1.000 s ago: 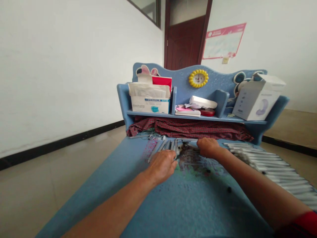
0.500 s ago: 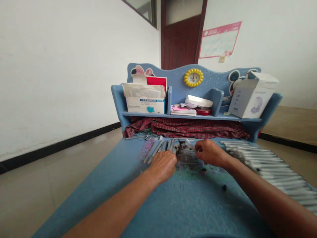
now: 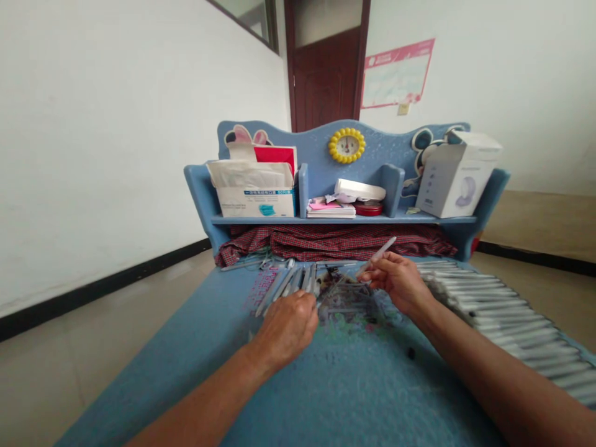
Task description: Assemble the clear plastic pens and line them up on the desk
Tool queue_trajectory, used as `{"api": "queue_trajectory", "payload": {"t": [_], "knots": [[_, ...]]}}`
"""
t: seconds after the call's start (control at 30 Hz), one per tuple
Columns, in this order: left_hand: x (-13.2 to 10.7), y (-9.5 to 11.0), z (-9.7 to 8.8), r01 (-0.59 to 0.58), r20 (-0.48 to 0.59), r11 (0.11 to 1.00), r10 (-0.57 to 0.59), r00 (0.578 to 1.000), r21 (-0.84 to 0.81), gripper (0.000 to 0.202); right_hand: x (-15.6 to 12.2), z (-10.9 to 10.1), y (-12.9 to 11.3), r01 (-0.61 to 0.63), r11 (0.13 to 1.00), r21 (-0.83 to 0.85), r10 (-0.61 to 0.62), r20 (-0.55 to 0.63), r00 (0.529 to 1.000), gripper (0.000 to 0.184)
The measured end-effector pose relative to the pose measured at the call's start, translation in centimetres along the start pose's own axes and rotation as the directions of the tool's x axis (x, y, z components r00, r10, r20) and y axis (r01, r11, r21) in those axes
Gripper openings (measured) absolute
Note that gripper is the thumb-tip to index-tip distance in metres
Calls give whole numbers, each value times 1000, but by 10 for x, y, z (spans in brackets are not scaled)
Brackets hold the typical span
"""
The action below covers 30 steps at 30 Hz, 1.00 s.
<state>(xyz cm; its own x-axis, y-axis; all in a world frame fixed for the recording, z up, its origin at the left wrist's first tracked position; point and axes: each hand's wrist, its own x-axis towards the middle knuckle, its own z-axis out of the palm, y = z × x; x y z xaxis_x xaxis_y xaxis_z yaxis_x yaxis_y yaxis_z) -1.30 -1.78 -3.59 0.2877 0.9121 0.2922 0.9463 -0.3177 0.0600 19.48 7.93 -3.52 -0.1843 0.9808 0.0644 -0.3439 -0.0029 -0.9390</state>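
Note:
My right hand (image 3: 398, 280) pinches a slim grey pen barrel (image 3: 379, 253) and holds it tilted up above the blue desk (image 3: 195, 347). My left hand (image 3: 288, 323) is curled, knuckles up, and grips a thin rod (image 3: 329, 290) whose tip points toward the right hand. Just beyond the left hand lies a loose bunch of grey pen barrels (image 3: 284, 282). A few small black caps (image 3: 411, 352) lie on the desk near my right forearm.
A long row of finished grey pens (image 3: 503, 310) lines the desk's right side. A red checked cloth (image 3: 335, 241) lies under the shelf. The shelf holds a mask box (image 3: 256, 192), papers, a red tin and a white carton (image 3: 454, 180). Behind stands a dark door (image 3: 326, 74).
My right hand has lifted a pen barrel off the pile and raised it, tilted. My left hand drew back slightly with the thin rod. The camera shifted right.

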Motion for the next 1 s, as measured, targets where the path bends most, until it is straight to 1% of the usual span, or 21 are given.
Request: {"api": "queue_trajectory", "payload": {"t": [0.07, 0.17, 0.3, 0.43, 0.6, 0.87, 1.0], "knots": [[-1, 1, 1, -29, -29, 999, 28, 999, -34, 22, 1, -1, -1, 9, 999, 48, -8, -25, 1000, 14], [-2, 5, 1, -53, -38, 997, 51, 998, -50, 21, 0, -1, -1, 9, 997, 77, -7, -28, 1000, 12], [-2, 8, 2, -67, -65, 997, 64, 996, -45, 20, 0, -2, 0, 13, 996, 86, -11, -26, 1000, 12], [-3, 7, 4, -77, -97, 996, 73, 993, -43, 18, 2, -3, 2, 37, 995, 92, -34, -34, 999, 12], [-3, 5, 7, -81, -102, 996, 76, 992, -41, 19, 3, -5, 2, 50, 994, 102, -45, -49, 998, 11], [-2, 5, 5, -91, -102, 993, 83, 991, -77, 18, 0, -2, 5, 3, 998, 70, -3, 1, 1000, 11], [-2, 6, 4, -80, -111, 987, 64, 992, -142, 18, -4, 2, 7, -33, 996, 84, 29, 44, 999, 11]]}}
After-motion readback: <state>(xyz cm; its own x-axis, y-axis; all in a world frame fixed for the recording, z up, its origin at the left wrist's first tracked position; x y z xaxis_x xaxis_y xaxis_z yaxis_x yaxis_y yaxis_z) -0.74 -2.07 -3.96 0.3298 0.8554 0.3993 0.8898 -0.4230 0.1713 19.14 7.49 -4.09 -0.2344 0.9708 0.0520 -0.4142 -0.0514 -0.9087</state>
